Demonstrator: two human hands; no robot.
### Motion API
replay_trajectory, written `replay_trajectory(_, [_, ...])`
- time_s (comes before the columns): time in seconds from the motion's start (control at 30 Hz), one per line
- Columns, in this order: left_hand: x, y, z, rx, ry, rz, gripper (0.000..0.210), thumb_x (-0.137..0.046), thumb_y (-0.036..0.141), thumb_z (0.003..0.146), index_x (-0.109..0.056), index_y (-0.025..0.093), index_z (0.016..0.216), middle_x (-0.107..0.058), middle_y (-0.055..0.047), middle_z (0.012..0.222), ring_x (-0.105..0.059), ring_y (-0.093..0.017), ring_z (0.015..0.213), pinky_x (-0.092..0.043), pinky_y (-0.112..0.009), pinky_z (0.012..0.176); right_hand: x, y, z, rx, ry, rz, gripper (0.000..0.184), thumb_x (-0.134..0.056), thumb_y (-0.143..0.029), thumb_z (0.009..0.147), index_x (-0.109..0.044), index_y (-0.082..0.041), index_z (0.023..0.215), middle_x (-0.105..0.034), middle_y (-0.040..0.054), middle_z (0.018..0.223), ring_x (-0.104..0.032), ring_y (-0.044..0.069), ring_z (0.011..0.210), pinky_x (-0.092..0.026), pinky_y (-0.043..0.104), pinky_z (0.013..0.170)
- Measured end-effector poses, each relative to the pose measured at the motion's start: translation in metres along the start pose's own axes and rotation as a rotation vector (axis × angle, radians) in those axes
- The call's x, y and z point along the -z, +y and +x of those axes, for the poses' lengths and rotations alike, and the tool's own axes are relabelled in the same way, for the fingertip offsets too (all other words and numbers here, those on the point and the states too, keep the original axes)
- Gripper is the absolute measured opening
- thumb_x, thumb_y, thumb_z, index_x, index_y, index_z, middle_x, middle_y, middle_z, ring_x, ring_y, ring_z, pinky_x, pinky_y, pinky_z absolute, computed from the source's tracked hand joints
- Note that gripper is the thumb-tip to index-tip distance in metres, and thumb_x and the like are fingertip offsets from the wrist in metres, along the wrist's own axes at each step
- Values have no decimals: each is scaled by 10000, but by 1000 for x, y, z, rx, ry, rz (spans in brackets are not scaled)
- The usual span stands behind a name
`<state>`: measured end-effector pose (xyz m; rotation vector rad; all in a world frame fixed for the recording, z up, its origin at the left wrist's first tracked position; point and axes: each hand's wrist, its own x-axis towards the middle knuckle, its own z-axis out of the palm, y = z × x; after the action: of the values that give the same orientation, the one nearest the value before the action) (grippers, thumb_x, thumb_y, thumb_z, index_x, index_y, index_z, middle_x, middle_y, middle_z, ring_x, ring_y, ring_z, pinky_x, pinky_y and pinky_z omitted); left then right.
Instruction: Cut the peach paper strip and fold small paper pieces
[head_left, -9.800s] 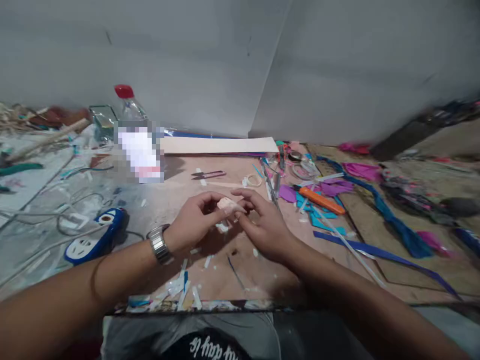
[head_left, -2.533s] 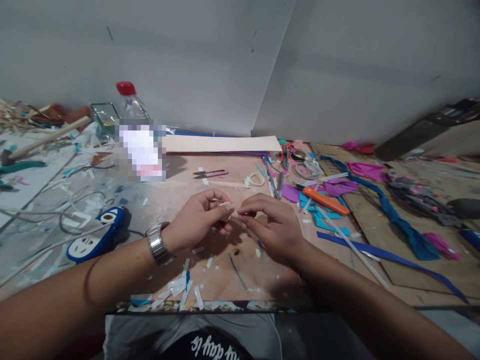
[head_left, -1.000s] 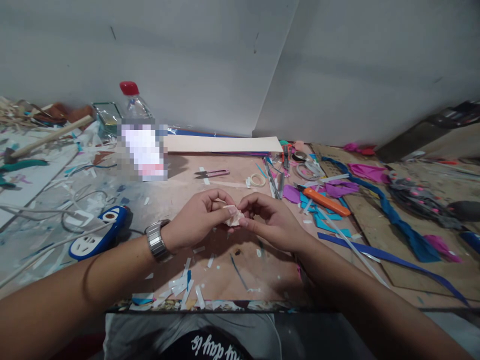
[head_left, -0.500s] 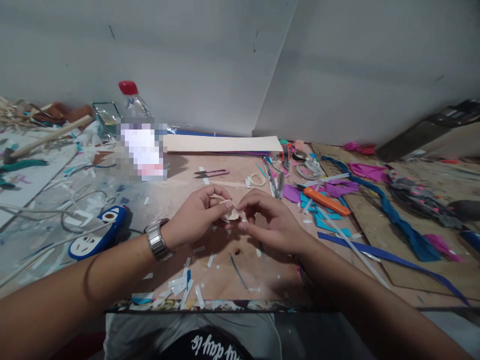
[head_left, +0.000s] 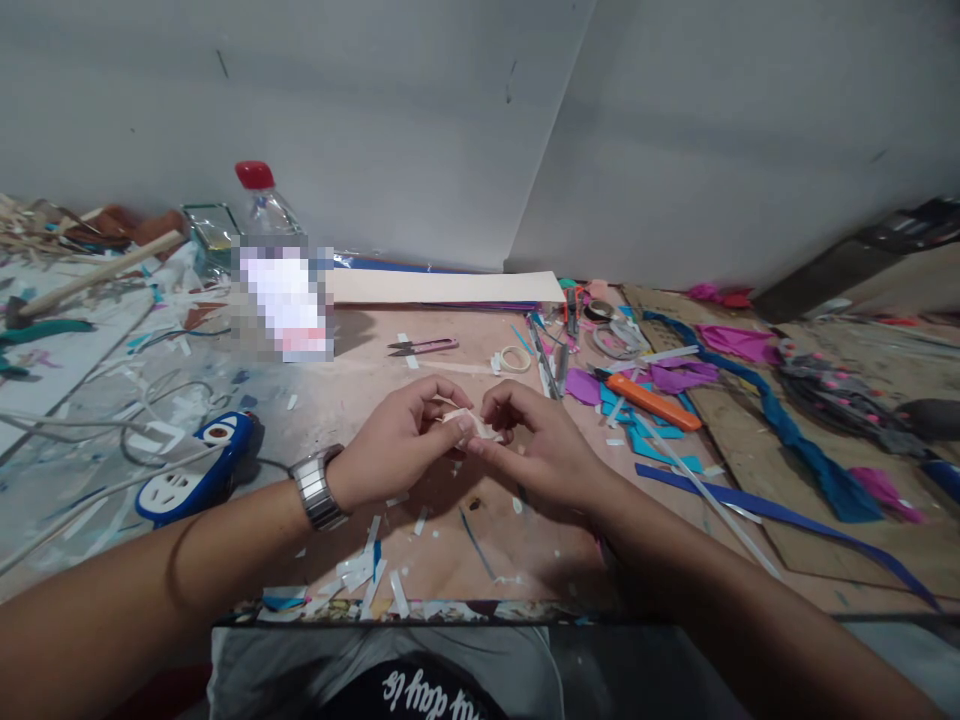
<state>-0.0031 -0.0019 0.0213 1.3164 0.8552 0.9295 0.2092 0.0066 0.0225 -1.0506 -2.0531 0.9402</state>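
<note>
Between my two hands, over the middle of the table, is a small cream-white folded piece (head_left: pixel 454 415) that looks like paper or thin cloth. My left hand (head_left: pixel 409 430) pinches it between thumb and fingers from the left. On the other side, my right hand (head_left: pixel 532 435) has its thumb and curled fingers on the right end of the piece. The fingers cover much of it. Beyond the hands lie pink-handled thread snips (head_left: pixel 424 347) and a roll of cream tape (head_left: pixel 514 359).
Left, a blue-and-white power strip (head_left: pixel 199 470) sits among cables. A red-capped bottle (head_left: pixel 256 176) and cream sheets (head_left: pixel 442 287) stand behind. Right are an orange utility knife (head_left: pixel 652 402), blue and pink scraps and a wooden board (head_left: pixel 795 530). White strips (head_left: pixel 375 575) litter the front edge.
My right hand's fingers have closed in on the piece, which now shows flatter and more plainly between both hands. The left hand has shifted slightly.
</note>
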Motion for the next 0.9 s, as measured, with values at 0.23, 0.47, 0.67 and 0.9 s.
replay_trajectory(0.23, [1, 0, -1, 49, -34, 85, 267, -701, 392, 944, -721, 153, 1060, -748, -51, 928, -654, -112, 722, -522, -210, 669, -2, -1, 6, -127, 94, 155, 345, -743, -492, 889, -639, -174, 805, -609, 3, 727, -520, 133, 658, -414, 255, 598])
replay_trajectory(0.47, [3, -6, 1, 104, -39, 22, 308, -716, 446, 933, -801, 174, 1051, -780, -58, 927, -655, -118, 726, -540, -222, 696, -3, -1, 3, -16, 215, -78, 301, -774, -455, 888, -690, -184, 785, -661, 12, 687, -547, 129, 597, -412, 252, 549])
replay_trajectory(0.67, [2, -6, 3, 134, -30, -58, 237, -703, 395, 948, -812, 193, 1011, -798, -69, 1001, -698, -133, 819, -581, -234, 754, -2, 1, 2, 206, 199, -232, 193, -767, -366, 926, -739, -205, 823, -705, 33, 759, -597, 145, 643, -456, 281, 610])
replay_trajectory(0.9, [2, -4, 3, 177, -22, -140, 222, -745, 380, 912, -810, 180, 983, -797, -73, 956, -706, -137, 785, -593, -259, 754, 3, 3, 0, 326, 163, -243, 122, -701, -305, 971, -793, -228, 996, -706, 62, 875, -674, 180, 787, -537, 315, 710])
